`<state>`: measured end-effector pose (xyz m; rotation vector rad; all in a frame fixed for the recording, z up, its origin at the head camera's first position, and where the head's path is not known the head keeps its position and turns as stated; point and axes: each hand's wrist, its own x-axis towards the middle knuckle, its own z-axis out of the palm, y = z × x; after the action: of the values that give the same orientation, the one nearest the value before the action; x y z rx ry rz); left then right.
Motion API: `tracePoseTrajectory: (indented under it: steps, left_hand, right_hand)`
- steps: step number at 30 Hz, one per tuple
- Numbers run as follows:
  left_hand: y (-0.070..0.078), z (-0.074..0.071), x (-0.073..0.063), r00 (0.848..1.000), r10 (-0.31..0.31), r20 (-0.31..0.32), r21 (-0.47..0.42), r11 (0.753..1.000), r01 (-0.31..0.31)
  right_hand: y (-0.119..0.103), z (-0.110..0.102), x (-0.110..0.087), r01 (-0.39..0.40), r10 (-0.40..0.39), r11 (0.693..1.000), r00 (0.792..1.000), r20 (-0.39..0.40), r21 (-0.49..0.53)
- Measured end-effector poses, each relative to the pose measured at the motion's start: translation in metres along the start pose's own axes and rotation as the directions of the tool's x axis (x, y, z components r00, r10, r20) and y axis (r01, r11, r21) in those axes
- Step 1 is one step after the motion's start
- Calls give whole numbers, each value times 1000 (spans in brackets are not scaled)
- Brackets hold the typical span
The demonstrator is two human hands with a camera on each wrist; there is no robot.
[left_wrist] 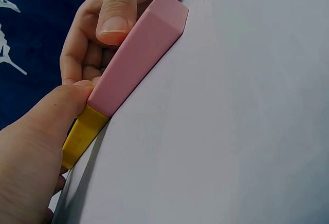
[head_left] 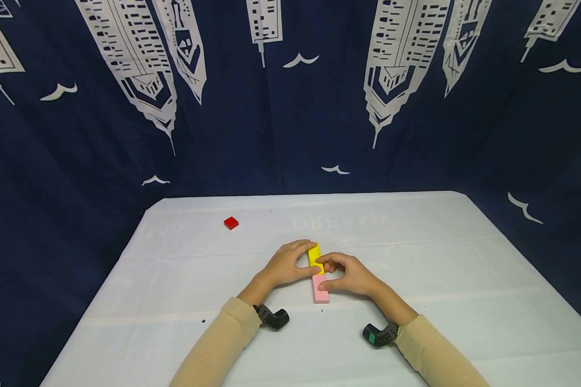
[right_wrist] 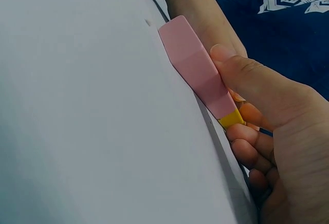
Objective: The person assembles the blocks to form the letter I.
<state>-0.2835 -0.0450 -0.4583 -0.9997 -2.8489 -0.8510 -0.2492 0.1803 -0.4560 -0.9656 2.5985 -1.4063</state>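
A pink block [head_left: 321, 295] lies lengthwise on the white table, with yellow block pieces [head_left: 314, 252] set end to end beyond it. My left hand [head_left: 287, 264] holds the yellow pieces between fingertips at their far end and a thumb near the pink joint. From the other side, my right hand [head_left: 351, 275] grips the pink block, thumb on it and index finger over the yellow. In the left wrist view, the pink block [left_wrist: 141, 52] meets the yellow [left_wrist: 85, 136] in one line. Fingers partly hide the yellow in the right wrist view.
A small red block [head_left: 231, 223] lies toward the back left of the white table [head_left: 174, 269]. Behind the table hangs a dark blue cloth [head_left: 281, 123] with white buildings and birds. Small dark specks dot the table near the sleeves.
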Motion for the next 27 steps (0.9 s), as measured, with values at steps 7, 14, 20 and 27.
tracePoseTrajectory:
  steps: [7,14,20,27]
  left_hand:
    - [1,-2,1,1000,7,16,-9,1000,-7]
    - [-4,-9,1,1000,16,-4,-71,997,-16]
    - [-15,-21,-3,998,-48,-31,-82,996,46]
    - [-33,-35,-8,984,-162,-77,-107,982,154]
  right_hand:
    - [0,0,0,2,-2,1000,1000,0,8]
    - [-1,0,0,2,-2,1000,1000,2,18]
    - [-1,1,0,-14,14,1000,1000,2,7]
    - [-2,1,0,-23,23,1000,1000,6,15]
